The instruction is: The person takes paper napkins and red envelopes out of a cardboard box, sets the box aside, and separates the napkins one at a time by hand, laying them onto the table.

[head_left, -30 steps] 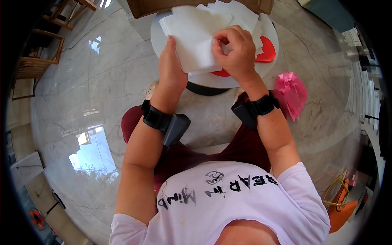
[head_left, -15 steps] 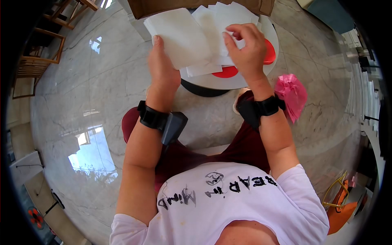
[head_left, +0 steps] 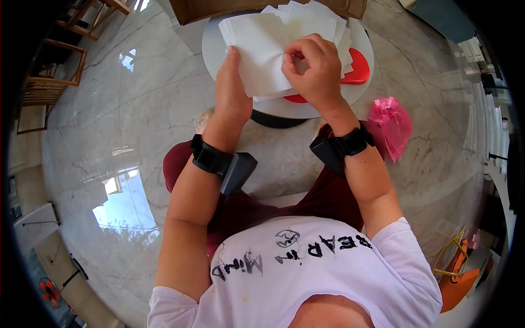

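closest, a seated person's left hand [head_left: 234, 98] grips a stack of white sheets [head_left: 260, 52] by its side, thumb on top; the right hand [head_left: 316, 68] pinches the top sheet's edge, thumb against forefinger. beneath, a round white table [head_left: 216, 44]; beyond, a cardboard box [head_left: 194, 10].

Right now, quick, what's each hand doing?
Left hand: closed on a stack of white sheets, thumb on top.
Right hand: fingers pinched together at the sheets' edge.
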The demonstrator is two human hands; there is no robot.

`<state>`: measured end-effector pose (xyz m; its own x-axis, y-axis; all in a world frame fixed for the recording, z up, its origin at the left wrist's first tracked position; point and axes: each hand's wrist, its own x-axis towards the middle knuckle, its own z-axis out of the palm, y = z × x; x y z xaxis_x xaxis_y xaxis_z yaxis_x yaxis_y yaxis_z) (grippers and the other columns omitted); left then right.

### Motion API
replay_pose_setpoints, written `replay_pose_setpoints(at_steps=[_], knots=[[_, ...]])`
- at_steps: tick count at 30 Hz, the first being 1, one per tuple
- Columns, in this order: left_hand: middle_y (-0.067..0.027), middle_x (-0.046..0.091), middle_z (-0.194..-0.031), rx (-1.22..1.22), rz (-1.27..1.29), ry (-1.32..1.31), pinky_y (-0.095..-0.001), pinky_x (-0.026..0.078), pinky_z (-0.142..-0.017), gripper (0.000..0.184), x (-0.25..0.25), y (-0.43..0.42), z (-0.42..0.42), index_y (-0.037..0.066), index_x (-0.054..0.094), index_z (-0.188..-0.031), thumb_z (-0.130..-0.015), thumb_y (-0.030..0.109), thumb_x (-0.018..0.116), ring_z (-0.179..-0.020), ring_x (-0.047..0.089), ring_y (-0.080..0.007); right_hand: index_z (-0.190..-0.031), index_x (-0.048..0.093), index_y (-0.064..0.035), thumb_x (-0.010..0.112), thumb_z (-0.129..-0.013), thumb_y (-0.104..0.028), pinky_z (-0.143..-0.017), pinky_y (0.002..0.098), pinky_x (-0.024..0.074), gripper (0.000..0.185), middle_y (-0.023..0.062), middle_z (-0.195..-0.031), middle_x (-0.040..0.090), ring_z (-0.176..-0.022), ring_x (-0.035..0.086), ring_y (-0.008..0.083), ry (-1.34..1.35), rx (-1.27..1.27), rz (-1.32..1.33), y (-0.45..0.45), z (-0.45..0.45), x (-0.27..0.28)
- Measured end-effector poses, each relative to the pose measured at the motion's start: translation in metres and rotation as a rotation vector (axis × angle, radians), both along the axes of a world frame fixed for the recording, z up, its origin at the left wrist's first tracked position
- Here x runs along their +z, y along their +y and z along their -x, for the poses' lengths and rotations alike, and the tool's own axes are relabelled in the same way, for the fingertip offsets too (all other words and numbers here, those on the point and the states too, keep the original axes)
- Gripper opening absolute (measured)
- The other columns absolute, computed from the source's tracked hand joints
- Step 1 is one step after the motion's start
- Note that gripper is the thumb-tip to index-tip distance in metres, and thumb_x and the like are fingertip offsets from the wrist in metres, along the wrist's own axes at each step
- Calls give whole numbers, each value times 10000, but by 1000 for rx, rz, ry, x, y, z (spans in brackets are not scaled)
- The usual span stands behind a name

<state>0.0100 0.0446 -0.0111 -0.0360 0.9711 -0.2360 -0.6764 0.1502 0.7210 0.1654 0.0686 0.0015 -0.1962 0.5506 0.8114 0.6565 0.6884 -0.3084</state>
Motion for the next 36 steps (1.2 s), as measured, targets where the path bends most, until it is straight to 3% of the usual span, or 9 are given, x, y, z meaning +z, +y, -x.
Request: replay_pose_setpoints(at_steps=[5, 10, 17, 21, 26, 30, 34, 36], knots=[[-94, 520, -1280, 82, 57, -31, -371, 418, -979, 466, -3, 4, 6, 7, 436, -1299, -995, 360, 420, -1146, 521, -236, -748, 585, -111, 660, -669, -37, -666, 305, 424, 131, -21, -684, 548, -607, 555, 156, 156, -73, -32, 8, -17, 6], [-108, 514, -1285, 175, 84, -12, -390, 422, -978, 465, -3, 8, 14, 4, 425, -1306, -992, 347, 432, -1149, 519, -251, -746, 591, -118, 667, -669, -48, -654, 298, 420, 129, -32, -675, 550, -599, 563, 148, 119, -201, -39, 12, -30, 10], [-125, 511, -1287, 486, -111, 128, -399, 437, -966, 502, 1, 18, 40, 3, 405, -1343, -991, 361, 420, -1151, 523, -272, -747, 589, -117, 669, -684, -79, -663, 312, 426, 108, -30, -667, 550, -611, 579, 158, 64, -320, 7, 21, -49, 2], [-126, 506, -1303, 422, -68, 86, -436, 414, -998, 475, 10, 16, 45, 15, 410, -1329, -998, 355, 385, -1201, 495, -298, -772, 597, -117, 687, -698, -93, -660, 326, 426, 119, -18, -669, 548, -638, 582, 161, 0, -351, 17, 23, -47, -1], [-123, 505, -1310, 142, 71, -67, -439, 388, -1020, 479, 5, 14, 29, 7, 405, -1332, -993, 346, 401, -1210, 489, -287, -911, 624, -75, 709, -776, -202, -629, 320, 453, 204, 30, -730, 605, -646, 581, 192, 127, -92, 91, 11, -26, 5], [-112, 508, -1302, 62, 8, -61, -409, 387, -1016, 459, 6, 12, 22, 10, 415, -1319, -998, 337, 395, -1196, 496, -262, -1045, 601, -24, 686, -841, -312, -591, 303, 479, 364, 79, -780, 653, -622, 591, 208, 251, 75, 302, 4, -13, 3], [-106, 511, -1296, 29, -18, -58, -396, 387, -1013, 448, 7, 11, 21, 12, 419, -1315, -1001, 330, 391, -1192, 496, -246, -1098, 572, -18, 704, -825, -302, -581, 289, 486, 416, 69, -760, 657, -618, 602, 168, 235, 48, 435, 0, -13, 6], [-104, 512, -1296, 9, -22, -76, -393, 388, -1013, 447, 7, 11, 21, 10, 419, -1315, -1001, 328, 392, -1193, 496, -243, -1092, 580, -35, 710, -807, -237, -574, 289, 485, 373, 53, -749, 652, -609, 599, 154, 269, 50, 474, -1, -13, 6]])
